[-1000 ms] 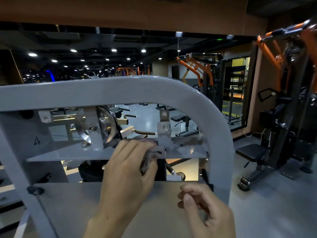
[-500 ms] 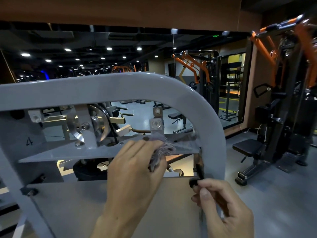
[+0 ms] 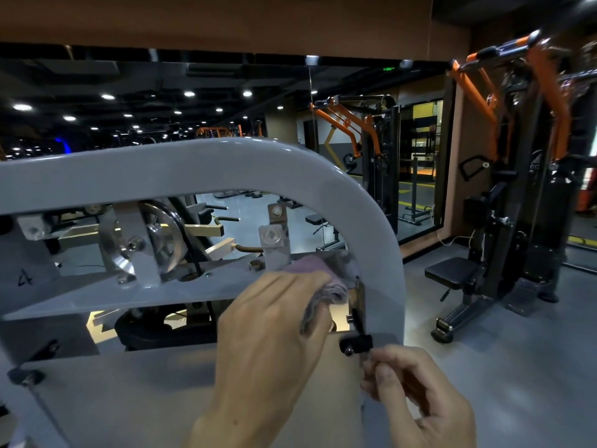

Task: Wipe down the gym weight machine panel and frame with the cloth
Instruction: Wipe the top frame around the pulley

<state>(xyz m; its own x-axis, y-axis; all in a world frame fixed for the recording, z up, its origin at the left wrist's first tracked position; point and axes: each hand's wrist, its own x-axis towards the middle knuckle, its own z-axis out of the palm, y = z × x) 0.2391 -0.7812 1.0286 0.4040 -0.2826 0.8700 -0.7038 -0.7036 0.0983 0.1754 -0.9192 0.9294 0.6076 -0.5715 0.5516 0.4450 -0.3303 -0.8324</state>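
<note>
A grey weight machine fills the left of the head view, with a curved tubular frame (image 3: 200, 166) over a flat grey shelf (image 3: 106, 291) that carries a pulley wheel (image 3: 161, 237). Below lies the flat grey panel (image 3: 129, 392). My left hand (image 3: 268, 344) grips a crumpled pinkish-grey cloth (image 3: 323, 286) and presses it on the shelf's right end, against the inside of the frame's bend. My right hand (image 3: 416, 396) is lower right, fingers curled at the panel's right edge just below a black bracket (image 3: 355, 344); I cannot tell whether they pinch the edge.
An orange and black machine with a black seat (image 3: 452, 273) stands on the grey floor to the right. A mirror wall (image 3: 226, 105) behind reflects more machines and ceiling lights. A black bolt (image 3: 26, 376) sticks out at the panel's left edge.
My left hand has slid the cloth right along the shelf, from beside the clear bracket to the frame's inner bend. My right hand moved right, to below the black bracket.
</note>
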